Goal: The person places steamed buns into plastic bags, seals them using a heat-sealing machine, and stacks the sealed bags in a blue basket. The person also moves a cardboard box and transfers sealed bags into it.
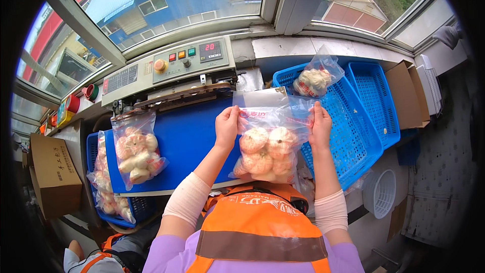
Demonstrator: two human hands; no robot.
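A clear plastic bag of steamed buns (267, 151) hangs between my hands at the right end of a blue conveyor belt (189, 136). My left hand (227, 127) pinches the bag's upper left corner, and my right hand (320, 125) grips its upper right corner. The printed top of the bag is stretched flat and looks unsealed, though the edge is hard to make out. Another bag of buns (137, 149) lies at the belt's left end, its top by the band sealing machine (182, 72). A third bag (312, 79) rests on the rim of a blue plastic basket (341, 136).
A second blue basket (373, 98) and a cardboard box (407, 94) stand at the right, above a white basket (380, 193). Bagged buns fill a blue crate (142, 206) below the belt's left end, near another box (57, 174). Another person (102, 258) is at lower left.
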